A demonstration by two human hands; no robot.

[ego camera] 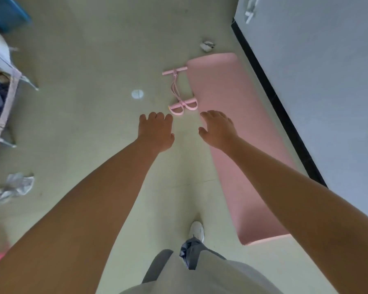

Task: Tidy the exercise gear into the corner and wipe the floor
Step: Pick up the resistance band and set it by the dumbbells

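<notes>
Pink mat [238,132]: lies flat on the floor [89,102], along the wall [327,81].
Left hand [155,132]: stretched out over the floor, fingers loose, holding nothing.
Right hand [218,129]: over the mat's edge, fingers spread, holding nothing.
Pink pull rope [179,92]: on the floor just beside the mat, near both hands.
White shoe [197,230]: on the floor, near the mat's close end.
Crumpled paper [207,46]: on the floor past the mat's far end.

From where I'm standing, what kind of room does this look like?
Probably a room in a home used for workouts, perhaps a bedroom. A pink exercise mat lies unrolled along the wall, a pink pedal resistance band beside it, and clothes are heaped on what looks like a bed at the left.
</notes>
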